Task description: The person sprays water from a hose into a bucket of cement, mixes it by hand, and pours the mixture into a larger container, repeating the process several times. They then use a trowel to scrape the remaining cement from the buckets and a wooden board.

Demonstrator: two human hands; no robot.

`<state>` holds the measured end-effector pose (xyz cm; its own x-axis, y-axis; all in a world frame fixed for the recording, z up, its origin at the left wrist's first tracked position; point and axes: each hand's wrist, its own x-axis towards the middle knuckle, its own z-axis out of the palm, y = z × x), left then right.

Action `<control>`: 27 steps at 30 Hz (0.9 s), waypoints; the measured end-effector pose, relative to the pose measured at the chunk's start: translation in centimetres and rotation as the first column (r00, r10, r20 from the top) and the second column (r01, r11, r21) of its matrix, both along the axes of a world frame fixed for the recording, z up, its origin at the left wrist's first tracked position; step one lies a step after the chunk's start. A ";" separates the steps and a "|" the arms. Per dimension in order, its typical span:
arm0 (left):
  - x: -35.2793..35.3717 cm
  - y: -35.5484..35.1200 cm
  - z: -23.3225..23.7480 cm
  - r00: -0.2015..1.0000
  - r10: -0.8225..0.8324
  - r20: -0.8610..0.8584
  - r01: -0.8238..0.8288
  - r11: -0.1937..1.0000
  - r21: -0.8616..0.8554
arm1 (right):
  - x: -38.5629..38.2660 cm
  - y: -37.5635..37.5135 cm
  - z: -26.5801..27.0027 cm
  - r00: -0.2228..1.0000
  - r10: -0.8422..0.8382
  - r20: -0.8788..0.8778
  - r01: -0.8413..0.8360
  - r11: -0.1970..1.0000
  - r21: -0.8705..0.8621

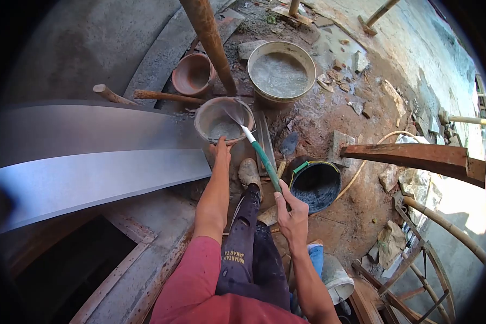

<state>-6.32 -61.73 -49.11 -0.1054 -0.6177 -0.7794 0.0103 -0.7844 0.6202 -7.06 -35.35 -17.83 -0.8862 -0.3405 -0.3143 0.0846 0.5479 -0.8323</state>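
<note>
My left hand (221, 148) grips the near rim of a round, mud-stained bucket (201, 125), which is tilted so its inside shows. In my right hand (291, 208) is the green handle of a long tool (263, 157). Its white neck reaches over the bucket's right rim, and its blurred head is inside the bucket. Just behind and to the right stands a wide, pale-rimmed tub (282, 75) of greyish water. A black bucket (316, 186) with a green grip on its rim is right of the tool's handle.
A reddish bucket (193, 74) sits behind, beside an upright wooden pole (209, 40). Long grey metal sheets (102, 181) extend left. A wooden beam (407, 155) juts in from the right. Rubble and a hose (356, 174) lie on the wet ground. A white bucket (338, 282) is near my right forearm.
</note>
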 end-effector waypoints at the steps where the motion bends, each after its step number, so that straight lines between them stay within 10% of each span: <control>1: 0.1 -0.3 -1.6 1.000 0.008 0.003 -0.008 1.000 -0.003 | -0.4 -0.5 -0.7 1.000 0.001 0.009 -0.001 1.000 0.002; 15: 0.6 0.1 -13.2 0.988 0.151 0.001 -0.151 0.988 0.032 | -4.5 -3.1 -5.0 0.981 0.048 0.186 -0.051 0.999 0.013; 27: 5.2 0.1 -19.8 0.988 -0.136 -0.070 0.136 0.991 -0.003 | -4.3 -4.1 -4.9 0.944 0.171 0.281 -0.212 0.970 0.119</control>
<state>-1.12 -61.65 -68.88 -0.2429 -0.5923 -0.7682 -0.0534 -0.7826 0.6202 -11.36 -39.43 -22.75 -0.6852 -0.4283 -0.5891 0.1741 0.6890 -0.7035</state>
